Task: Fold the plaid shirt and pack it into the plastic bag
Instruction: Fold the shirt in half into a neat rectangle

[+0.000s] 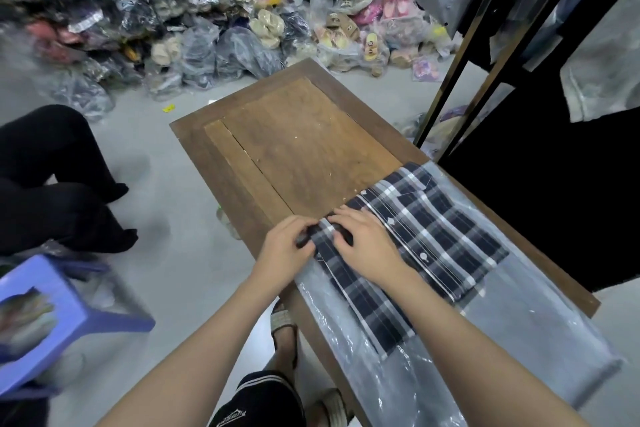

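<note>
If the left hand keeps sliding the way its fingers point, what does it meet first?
The left hand points right, across the shirt's end. It would most likely meet the right hand first, whose fingers rest on the plaid shirt right beside it. The gap looks slight, though depth is unclear.

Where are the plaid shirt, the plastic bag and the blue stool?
plaid shirt [433, 229]: head view, buttoned front.
plastic bag [540, 329]: head view, clear part beside the shirt.
blue stool [52, 319]: head view, seat top.

A long brown wooden table [304, 149] stands on a grey floor [166, 184]. Beyond it, clear plastic sacks of sandals and shoes [242, 10] are heaped high. A blue plastic stool [45, 315] sits at the left, near black-trousered legs [52, 184]. A black metal rack [485, 45] rises at right.
</note>
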